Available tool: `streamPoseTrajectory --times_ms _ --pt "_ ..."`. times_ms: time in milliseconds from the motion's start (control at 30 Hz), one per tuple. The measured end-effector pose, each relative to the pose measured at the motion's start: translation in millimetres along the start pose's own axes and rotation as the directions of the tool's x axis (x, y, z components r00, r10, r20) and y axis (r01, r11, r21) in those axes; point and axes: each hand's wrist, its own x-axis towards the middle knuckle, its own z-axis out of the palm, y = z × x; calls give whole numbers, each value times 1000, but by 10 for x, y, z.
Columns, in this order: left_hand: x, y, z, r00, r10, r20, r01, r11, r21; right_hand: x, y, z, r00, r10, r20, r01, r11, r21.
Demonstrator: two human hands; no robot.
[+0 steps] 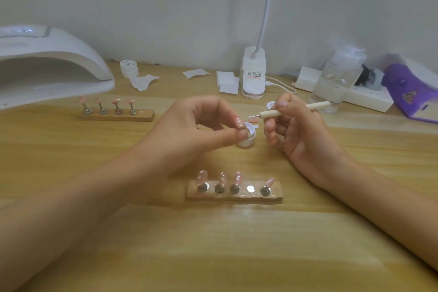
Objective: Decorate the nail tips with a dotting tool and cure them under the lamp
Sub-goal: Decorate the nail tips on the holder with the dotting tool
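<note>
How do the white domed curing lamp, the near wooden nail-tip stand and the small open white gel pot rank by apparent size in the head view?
1. White domed curing lamp, partly cropped.
2. Near wooden nail-tip stand.
3. Small open white gel pot, partly hidden.

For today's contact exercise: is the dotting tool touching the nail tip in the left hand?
Apart: the head view shows a gap between dotting tool and nail tip.

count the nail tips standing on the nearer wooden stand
4 nail tips: three on the left pegs of the near stand, one on its right end peg; the fourth disc stands bare.
</note>
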Motion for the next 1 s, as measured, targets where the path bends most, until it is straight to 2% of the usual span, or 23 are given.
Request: streamPoseTrajectory --times_ms 133,233,433,567,800,1000 --pt "-166 210 88 985 161 59 -170 959 226 0 2 -7 1000 -10 17 10 1000 10" --pt "-302 220 167 964 241 112 -265 855 447 3 2 -8 1000 -2 6 2 1000 12" --pt "-394 53 239 970 194 143 -240 724 647 -1 6 -9 1000 -4 11 4 1000 8" --pt "-368 1 261 978 160 130 -205 684 700 8 14 -21 1000 -2 11 2 1000 16" --pt "-317 -67 260 988 117 103 -156 723 673 17 25 -32 1000 -5 28 5 1000 19" --pt "-295 -30 270 984 105 145 -177 693 699 21 33 -36 1000 -5 23 4 1000 15"
